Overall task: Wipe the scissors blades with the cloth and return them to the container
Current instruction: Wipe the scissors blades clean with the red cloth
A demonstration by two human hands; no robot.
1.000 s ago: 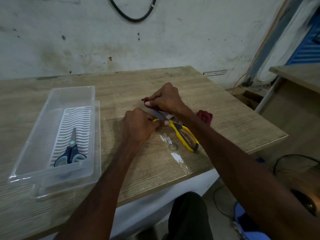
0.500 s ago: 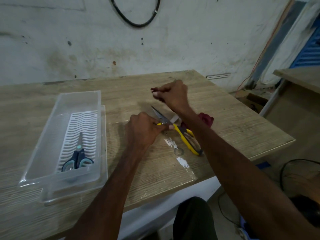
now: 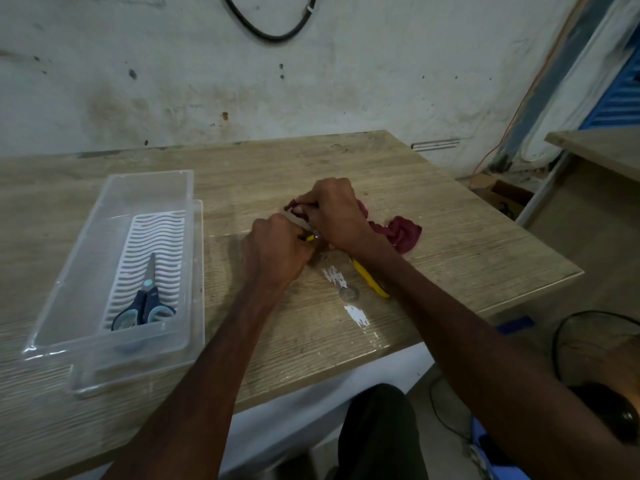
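**A:** What carries everything?

**B:** A pale wood-grain desk [image 3: 450, 216]. On its left part sits a long clear plastic container [image 3: 74, 261] with a white ribbed insert [image 3: 156, 237]. A pair of blue-handled scissors [image 3: 147, 301] lies on that insert, blades pointing to the far side.

**A:** And the hands?

**B:** They meet mid-desk, to the right of the container. The left hand [image 3: 273, 251] has its fingers curled round the yellow-handled scissors [image 3: 369, 277] near the pivot. The right hand [image 3: 332, 213], just beyond it and touching it, has its fingers closed on a dark red cloth [image 3: 401, 233], bunched over the blades.

**A:** How much of those two shows?

**B:** The loose end of the cloth trails right onto the desk. The yellow handles stick out near the right wrist, low over the desk. The blades are almost wholly hidden.
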